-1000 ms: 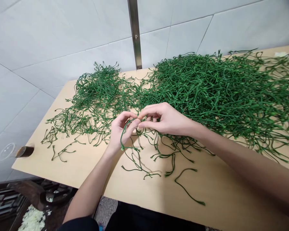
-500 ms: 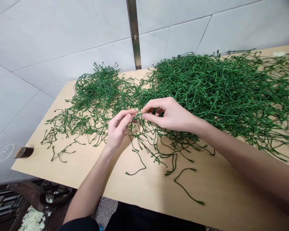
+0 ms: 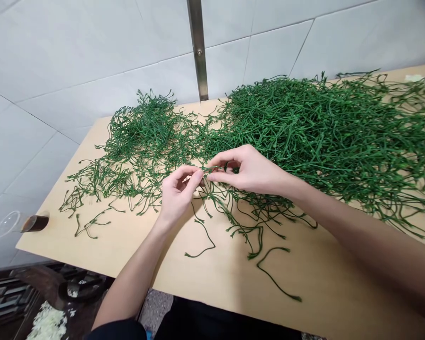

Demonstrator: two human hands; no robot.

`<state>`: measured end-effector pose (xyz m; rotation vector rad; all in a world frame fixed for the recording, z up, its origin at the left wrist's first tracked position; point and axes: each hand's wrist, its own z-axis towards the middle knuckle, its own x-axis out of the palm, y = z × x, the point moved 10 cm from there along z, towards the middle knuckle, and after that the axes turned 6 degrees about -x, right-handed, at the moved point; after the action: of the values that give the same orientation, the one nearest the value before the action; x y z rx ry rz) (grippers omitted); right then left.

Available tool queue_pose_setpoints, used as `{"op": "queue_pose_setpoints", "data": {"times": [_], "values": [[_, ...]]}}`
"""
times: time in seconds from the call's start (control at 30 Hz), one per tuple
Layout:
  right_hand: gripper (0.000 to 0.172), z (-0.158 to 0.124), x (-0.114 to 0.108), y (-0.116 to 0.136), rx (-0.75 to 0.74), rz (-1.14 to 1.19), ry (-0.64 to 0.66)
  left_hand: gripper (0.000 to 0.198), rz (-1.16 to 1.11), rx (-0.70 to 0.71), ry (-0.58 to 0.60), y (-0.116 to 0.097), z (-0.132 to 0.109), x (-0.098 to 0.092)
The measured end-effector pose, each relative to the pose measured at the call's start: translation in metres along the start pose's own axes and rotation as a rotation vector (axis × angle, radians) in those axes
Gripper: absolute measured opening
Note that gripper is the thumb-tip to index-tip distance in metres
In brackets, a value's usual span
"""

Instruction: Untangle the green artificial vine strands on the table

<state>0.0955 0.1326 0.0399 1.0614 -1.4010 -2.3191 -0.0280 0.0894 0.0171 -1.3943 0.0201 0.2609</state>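
Note:
My left hand (image 3: 177, 191) and my right hand (image 3: 250, 169) meet over the middle of the table, fingertips almost touching. Both pinch a thin green stem (image 3: 207, 168), which looks like an artificial flower stem; the fingers cover most of it. Behind and beside my right hand rises a large tangled pile of similar green stems (image 3: 304, 127) with small forked tips. A smaller heap of green stems (image 3: 141, 127) spreads beyond my left hand. Below my hands, several loose stems lie scattered, one curved stem (image 3: 274, 278) nearest the front edge.
The pale wooden table (image 3: 127, 248) stands against a tiled wall (image 3: 92, 42) with a vertical metal strip (image 3: 198, 52). At its left edge is a clear cup of dark liquid (image 3: 36, 223). Dark carved furniture (image 3: 38, 278) with white petal-like pieces (image 3: 47, 323) is at lower left.
My left hand has shifted slightly right, and its thumb and finger now close beside my right fingertips. The stem between them lies flatter than its earlier drooping loop.

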Motion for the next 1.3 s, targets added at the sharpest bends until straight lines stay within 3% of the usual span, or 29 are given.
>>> {"op": "queue_pose_setpoints", "data": {"times": [0.3, 0.57, 0.83, 0.97, 1.1, 1.3], "values": [[0.023, 0.001, -0.001, -0.002, 0.033, 0.051, -0.006, 0.033, -0.189, -0.146, 0.185, 0.014, -0.001, 0.018], [0.022, 0.001, 0.002, 0.004, 0.012, 0.066, 0.037, 0.039, -0.057, -0.291, 0.299, 0.023, -0.008, 0.033], [0.02, 0.001, -0.002, 0.0, 0.0, 0.106, 0.026, 0.032, 0.027, -0.187, 0.221, 0.019, -0.004, 0.021], [0.02, 0.001, -0.003, 0.001, 0.016, 0.13, 0.025, 0.034, -0.014, -0.233, 0.198, 0.021, -0.004, 0.019], [0.018, 0.001, -0.006, 0.005, -0.021, 0.029, -0.008, 0.036, -0.047, -0.271, 0.224, 0.022, -0.003, 0.022], [0.022, 0.0, -0.004, 0.014, -0.132, -0.165, 0.002, 0.031, 0.02, -0.177, 0.154, 0.015, 0.001, 0.015]]}}
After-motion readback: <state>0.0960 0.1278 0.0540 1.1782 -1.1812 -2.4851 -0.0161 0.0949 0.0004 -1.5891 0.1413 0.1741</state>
